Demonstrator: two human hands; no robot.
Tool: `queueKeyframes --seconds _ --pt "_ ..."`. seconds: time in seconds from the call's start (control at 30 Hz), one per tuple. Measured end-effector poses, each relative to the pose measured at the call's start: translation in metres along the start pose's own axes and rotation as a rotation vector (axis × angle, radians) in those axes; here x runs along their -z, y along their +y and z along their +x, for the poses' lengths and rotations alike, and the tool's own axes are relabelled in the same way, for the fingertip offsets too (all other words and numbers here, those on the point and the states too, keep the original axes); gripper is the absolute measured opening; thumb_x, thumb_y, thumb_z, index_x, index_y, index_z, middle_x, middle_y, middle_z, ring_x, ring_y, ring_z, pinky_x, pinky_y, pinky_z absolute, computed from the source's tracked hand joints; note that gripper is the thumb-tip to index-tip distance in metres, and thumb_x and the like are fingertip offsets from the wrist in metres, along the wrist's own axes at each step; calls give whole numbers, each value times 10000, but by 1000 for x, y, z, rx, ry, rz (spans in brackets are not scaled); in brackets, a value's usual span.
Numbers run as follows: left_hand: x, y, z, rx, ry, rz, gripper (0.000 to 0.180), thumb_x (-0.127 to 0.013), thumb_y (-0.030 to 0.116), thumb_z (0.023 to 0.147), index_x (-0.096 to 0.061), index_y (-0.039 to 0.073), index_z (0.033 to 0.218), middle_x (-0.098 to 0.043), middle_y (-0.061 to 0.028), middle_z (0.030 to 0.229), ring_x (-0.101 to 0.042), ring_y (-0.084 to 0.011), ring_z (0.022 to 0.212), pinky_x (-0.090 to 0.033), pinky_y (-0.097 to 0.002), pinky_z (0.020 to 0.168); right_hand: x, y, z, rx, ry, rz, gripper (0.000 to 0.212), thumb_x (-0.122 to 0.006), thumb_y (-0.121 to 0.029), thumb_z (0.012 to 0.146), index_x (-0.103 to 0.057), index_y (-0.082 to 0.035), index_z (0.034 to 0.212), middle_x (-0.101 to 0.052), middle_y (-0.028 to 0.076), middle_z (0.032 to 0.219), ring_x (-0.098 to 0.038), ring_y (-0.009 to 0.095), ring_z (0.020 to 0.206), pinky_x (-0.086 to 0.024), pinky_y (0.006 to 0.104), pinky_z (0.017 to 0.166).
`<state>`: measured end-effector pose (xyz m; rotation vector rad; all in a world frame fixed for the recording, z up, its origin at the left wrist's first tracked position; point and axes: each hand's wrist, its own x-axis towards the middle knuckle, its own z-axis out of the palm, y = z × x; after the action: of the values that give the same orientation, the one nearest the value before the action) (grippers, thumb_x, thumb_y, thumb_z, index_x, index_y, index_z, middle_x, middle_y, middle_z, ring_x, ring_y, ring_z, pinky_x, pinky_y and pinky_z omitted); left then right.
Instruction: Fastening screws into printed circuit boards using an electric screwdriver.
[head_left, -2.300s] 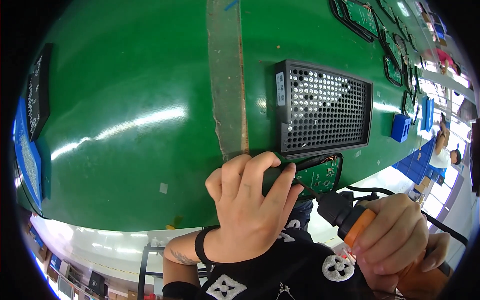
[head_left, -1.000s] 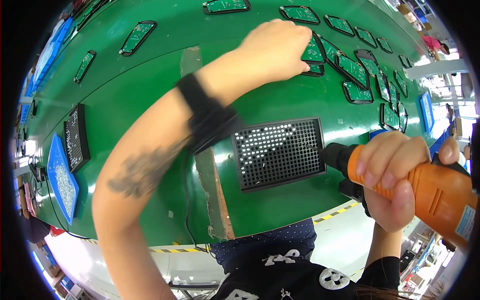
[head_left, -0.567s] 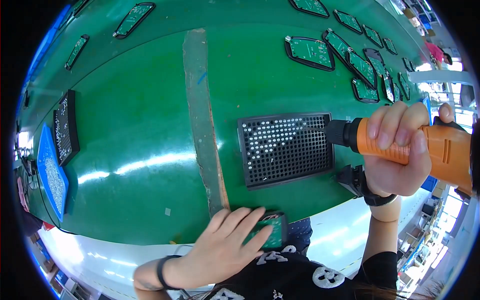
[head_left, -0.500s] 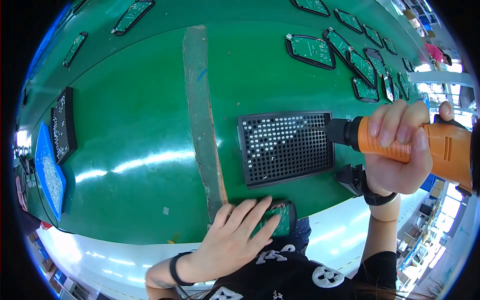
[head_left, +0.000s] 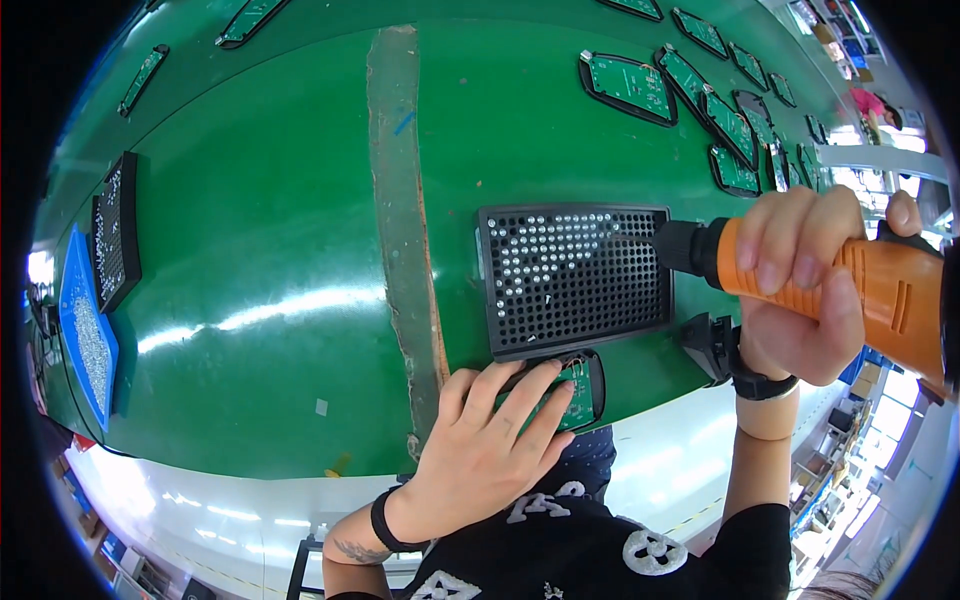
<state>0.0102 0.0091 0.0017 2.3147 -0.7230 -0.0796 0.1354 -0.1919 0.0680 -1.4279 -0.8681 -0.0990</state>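
Note:
My right hand (head_left: 795, 285) is wrapped around an orange electric screwdriver (head_left: 890, 305) with a black nose. Its thin bit points left over the right part of a black screw tray (head_left: 585, 338). Silver screws stand in many of the tray's upper-left holes, and a couple lie loose lower down. Below the tray's front edge, a green circuit board (head_left: 583, 392) in a black frame rests at the table edge. My left hand (head_left: 490, 430) grips its left side, fingers spread across it; the thumb is hidden.
A black stand-like piece (head_left: 708, 350) is beside my right wrist. Several framed circuit boards (head_left: 630, 85) lie at the far right, some overlapping. On the far left are a second screw tray (head_left: 118, 235) and a blue bin (head_left: 88, 340) of small silver parts. A worn strip (head_left: 395, 200) crosses the green table.
My left hand has moved the circuit board slightly up and right, closer to the screw tray. The screwdriver stays over the tray. The whole view has shifted slightly.

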Motion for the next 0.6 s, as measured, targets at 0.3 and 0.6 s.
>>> queueKeyframes --seconds 0.3,0.6 --pt "-5 0 0 14 67 -25 366 -676 181 674 -591 77 1014 -512 -54 1071 -459 -263 984 -324 -415 845 13 4 26 -74 -434 114 424 -442 -137 812 -324 -129 1219 -409 14 711 -428 118 605 -379 298 615" --pt "-5 -3 -4 0 107 -60 363 -690 173 657 -593 68 991 -520 -52 1063 -460 -259 979 -339 -417 834 -9 -8 -7 -19 415 124 216 -464 -134 840 -421 -51 1034 -439 47 705 -449 167 646 -386 290 626"
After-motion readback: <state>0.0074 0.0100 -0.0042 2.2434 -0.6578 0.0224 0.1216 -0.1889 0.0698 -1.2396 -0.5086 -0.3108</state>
